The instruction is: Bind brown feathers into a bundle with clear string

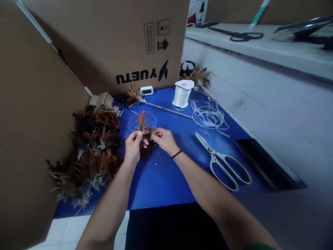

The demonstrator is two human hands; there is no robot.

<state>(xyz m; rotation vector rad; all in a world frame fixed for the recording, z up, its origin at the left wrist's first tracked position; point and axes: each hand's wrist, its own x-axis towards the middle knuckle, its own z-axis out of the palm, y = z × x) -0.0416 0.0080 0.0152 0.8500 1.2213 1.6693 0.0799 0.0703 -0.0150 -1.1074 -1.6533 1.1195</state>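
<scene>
My left hand point(133, 144) pinches a small tuft of brown feathers point(141, 119), which points up and away over the blue table point(156, 187). Close on its right, my right hand point(164, 139) is closed, thumb and forefinger pressed together on dark feathers point(149, 131). More dark feathers show under and between both hands, partly hidden by the fingers. To the left lies a large pile of brown and black feather bundles point(91, 159), their pale ends tied with clear strips.
Behind are a stick with feathers point(166, 109), a white ribbon spool point(181, 95) and a white device point(147, 90). Clear strips point(209, 114), large scissors point(223, 163) and a black phone point(267, 163) lie right. Cardboard point(104, 41) stands behind and left; black scissors point(241, 35) rest on a ledge.
</scene>
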